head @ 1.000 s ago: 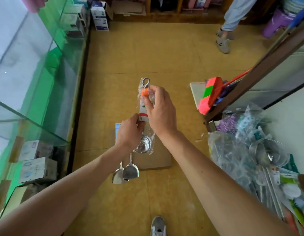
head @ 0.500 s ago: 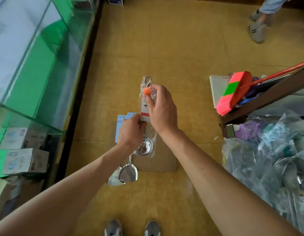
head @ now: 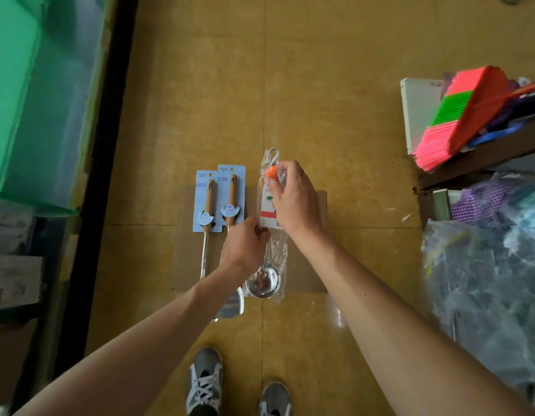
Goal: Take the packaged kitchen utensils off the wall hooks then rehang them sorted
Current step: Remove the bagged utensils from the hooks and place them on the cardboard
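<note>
Plastic, thin and clear, wraps the bagged ladle (head: 276, 253), and from the head camera it is up in the air in front of the person, over a flat piece of cardboard (head: 305, 265) on the yellow floor (head: 320, 100). It will likely feel light, but the bag looks crinkly and slippery, so it could slide if you only hold the loose plastic. The hard parts inside are the best places to hold: the stiff handle, or the metal loop (head: 272, 154) at the top, which I think is the part that goes over a hook. The right hand (head: 293, 202) has its fingers curled round the top of the bag, just by the orange end (head: 271, 173) of the handle. The left hand (head: 245, 244) pinches the bag lower down, at the bottom edge of the red and white label (head: 267, 216). Below both hands you can see the round shiny bowl (head: 263, 284) through the plastic. Just left of the ladle are two carded utensils (head: 231, 193) with wooden handles on pale blue cards, side by side. I cannot tell if the left hand holds them too or if they lie on the cardboard. Off to the right are a pink and green broom (head: 458, 115) and a big heap of bagged goods (head: 485, 280). A green glass case (head: 35, 100) is on the left, and two grey shoes (head: 204, 382) are at the bottom.
</note>
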{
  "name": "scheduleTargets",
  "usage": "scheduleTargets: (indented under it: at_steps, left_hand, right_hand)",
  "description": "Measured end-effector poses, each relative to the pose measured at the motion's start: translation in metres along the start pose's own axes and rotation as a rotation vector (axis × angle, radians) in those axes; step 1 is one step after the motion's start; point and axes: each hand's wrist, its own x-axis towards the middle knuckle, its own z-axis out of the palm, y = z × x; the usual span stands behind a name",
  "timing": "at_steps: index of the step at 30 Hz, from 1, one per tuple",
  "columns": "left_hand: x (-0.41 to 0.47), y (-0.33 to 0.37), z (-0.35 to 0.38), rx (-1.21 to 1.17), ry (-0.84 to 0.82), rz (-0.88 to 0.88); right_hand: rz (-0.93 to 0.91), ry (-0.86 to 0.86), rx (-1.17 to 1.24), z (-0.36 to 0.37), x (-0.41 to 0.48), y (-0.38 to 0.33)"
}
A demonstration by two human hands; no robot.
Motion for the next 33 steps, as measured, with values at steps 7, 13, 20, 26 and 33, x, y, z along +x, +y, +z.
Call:
scheduleTargets:
  at_steps: [7, 13, 20, 26, 33]
  left_hand:
    - [0.034, -0.053, 0.053, -0.012, -0.067, -0.086]
    - [0.064, -0.085, 0.078, -0.049, -0.09, -0.119]
    - [0.087, -0.105, 0.083, -0.085, -0.075, -0.188]
    - [0.083, -0.104, 0.082, -0.124, -0.095, -0.249]
    - [0.068, -0.087, 0.069, -0.107, -0.07, -0.262]
  right_hand:
    - [0.092, -0.107, -0.052, 0.063, -0.002, 0.063]
    - [0.162, -0.184, -0.069, 0.11, 0.012, 0.096]
    - [0.211, -0.245, -0.058, 0.151, 0.034, 0.11]
    - [0.226, -0.201, -0.089, 0.171, 0.035, 0.112]
    - [0.225, -0.214, -0.15, 0.147, 0.029, 0.099]
